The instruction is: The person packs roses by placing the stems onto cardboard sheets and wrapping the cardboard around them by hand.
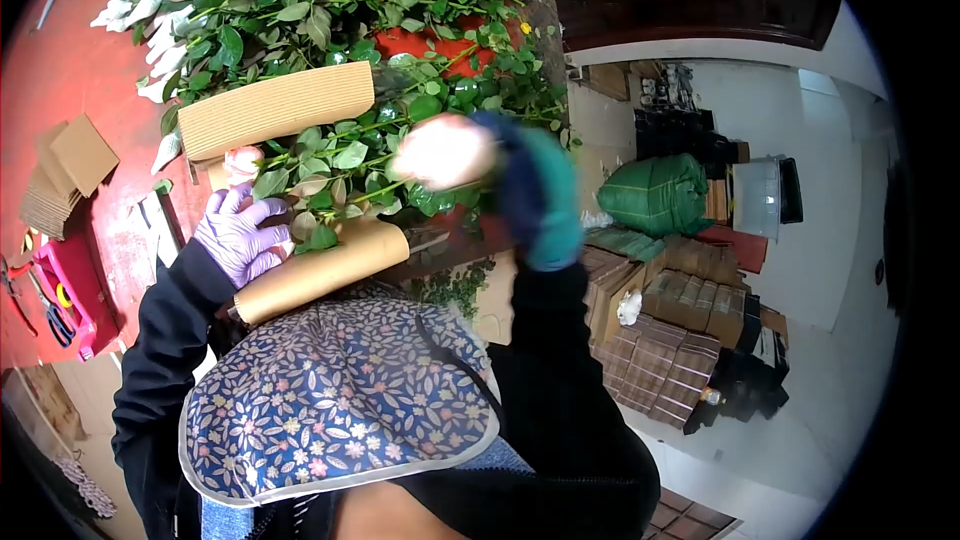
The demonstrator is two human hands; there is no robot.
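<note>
- The cardboard wrap [277,112] is spread with two curled sides; between them leafy rose stems [349,156] are held, and a pink rose head [243,164] is seen at its left end.
- The gloved left hand [243,237] is laid at that end, its bent fingers pressed against the wrap's near side and the foliage.
- The right hand [445,152] is blurred over the stems at the wrap's right end; whether anything is gripped cannot be told.
- Left of the wrap, a pink box [88,312] is placed, with a yellow-handled item [63,296] showing at its open side.
- The red table [125,230] is covered beyond the wrap by more leafy stems [300,0]; cardboard pieces [85,155] are stacked to its left.
- In the room, right of the wrap, a green sack [655,192], a clear bin [757,198] and bundled cartons [660,365] are seen.
</note>
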